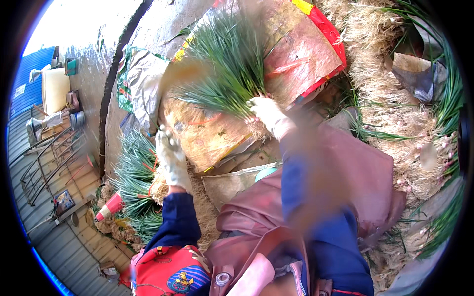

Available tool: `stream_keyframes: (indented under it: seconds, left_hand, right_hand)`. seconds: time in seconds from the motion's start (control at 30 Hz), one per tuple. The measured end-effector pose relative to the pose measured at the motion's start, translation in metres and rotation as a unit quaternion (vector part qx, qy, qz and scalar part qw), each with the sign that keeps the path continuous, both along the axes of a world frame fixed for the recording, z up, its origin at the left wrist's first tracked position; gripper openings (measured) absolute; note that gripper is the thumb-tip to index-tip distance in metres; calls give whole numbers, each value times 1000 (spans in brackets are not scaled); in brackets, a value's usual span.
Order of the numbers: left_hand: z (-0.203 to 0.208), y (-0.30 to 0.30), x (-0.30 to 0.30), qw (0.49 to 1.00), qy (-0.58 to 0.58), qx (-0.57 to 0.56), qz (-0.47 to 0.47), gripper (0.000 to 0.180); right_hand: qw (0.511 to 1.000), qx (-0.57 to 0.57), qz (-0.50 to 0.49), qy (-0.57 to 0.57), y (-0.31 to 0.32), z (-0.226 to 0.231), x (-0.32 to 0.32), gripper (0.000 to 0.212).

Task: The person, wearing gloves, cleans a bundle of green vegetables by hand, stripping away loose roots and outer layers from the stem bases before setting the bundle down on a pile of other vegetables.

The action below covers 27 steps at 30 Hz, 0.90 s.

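Note:
A large loose bunch of scallions [224, 64], long green leaves with pale reddish bulbs and stringy roots, lies over a yellow and red plastic sheet [306, 64]. My right hand [269, 116], in a white glove, grips the bulb end of this bunch. To the left, my gloved left hand [171, 158] is lifted apart from it with fingers curled; anything inside them is too small to make out. Beside that hand lies a stack of tied scallion bundles [136, 172], bound with orange-red ties, roots facing me.
A heap of rooty scallions [370, 74] runs along the right side. A crumpled white sack [143, 74] lies at the left, near a red and white cone [109, 206]. Metal frames [49, 163] stand farther left. Smears blur parts of the view.

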<state>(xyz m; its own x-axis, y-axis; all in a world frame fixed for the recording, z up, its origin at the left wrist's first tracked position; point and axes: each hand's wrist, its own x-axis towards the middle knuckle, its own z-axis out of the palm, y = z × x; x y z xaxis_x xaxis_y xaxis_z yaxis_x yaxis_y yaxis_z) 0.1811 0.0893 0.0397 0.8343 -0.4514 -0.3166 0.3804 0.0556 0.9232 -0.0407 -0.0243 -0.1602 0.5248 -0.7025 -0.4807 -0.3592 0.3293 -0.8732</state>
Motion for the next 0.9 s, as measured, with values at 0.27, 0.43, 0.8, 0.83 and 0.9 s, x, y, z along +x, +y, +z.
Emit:
stream_keyframes:
  seconds: [0.27,0.43,0.8,0.83,0.9]
  left_hand:
    - [24,-6,-196,938,63,-24,-340,19]
    - [98,-45,-297,808,56,-204,-550,22]
    - [123,139,-480,190,-309,-310,-879,64]
    - [137,143,-489,160,-262,-261,-915,64]
    - [137,149,-515,156,-135,-208,-956,61]
  right_hand:
    - [956,-282,13,79,-25,146,-44,35]
    - [897,-338,-269,-97,-9,253,-218,16]
    - [691,-211,-684,105,378,340,-541,26]
    - [665,-230,-681,202,389,344,-557,22]
    - [586,-283,-719,245,404,335,-589,11]
